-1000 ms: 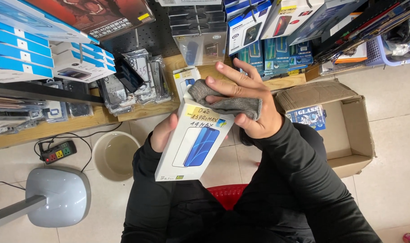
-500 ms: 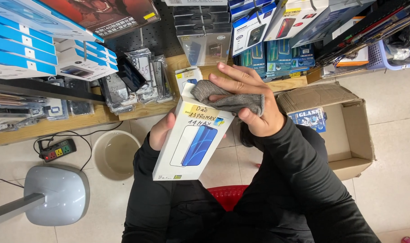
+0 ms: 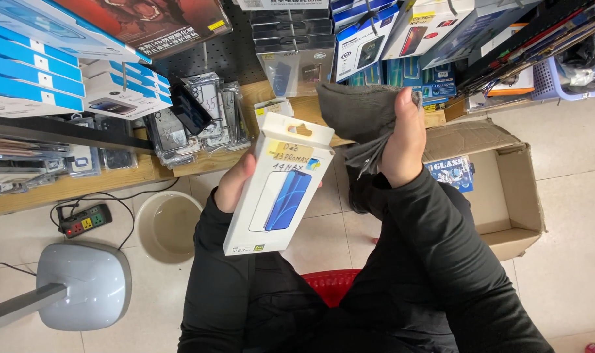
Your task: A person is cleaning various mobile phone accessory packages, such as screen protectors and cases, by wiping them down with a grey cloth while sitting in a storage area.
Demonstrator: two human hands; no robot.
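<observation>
Two bare hands work above a pale tiled floor (image 3: pixel 572 216), where a person in black sleeves sits on a red stool (image 3: pixel 330 284). Largest around them is the open cardboard box (image 3: pixel 506 189) on the floor to the right, with a small blue packet (image 3: pixel 451 171) lying inside it. To the left stands a grey rounded appliance base (image 3: pixel 82 284), and near it a cream plastic basin (image 3: pixel 168 225) rests on the tiles, just beside a black power strip (image 3: pixel 83 220) with its cable trailing. Along the top runs a low wooden shelf (image 3: pixel 82 184) crowded with boxed and bagged phone accessories, with blue-and-white cartons (image 3: pixel 29 72) stacked at the upper left. Between the hands is a long white retail box (image 3: pixel 279 193) with a blue phone pictured on its front and a yellow sticker near its hanger tab; it is held tilted in the air over the lap. The left hand (image 3: pixel 235 184) has its grip clamped on the left edge of that box, thumb showing at the side, fingers hidden behind. The right hand (image 3: pixel 402 134) is raised just beside the top right of the box, its grip closed on a bunched grey cloth (image 3: pixel 359 114), which hangs clear of the box.
</observation>
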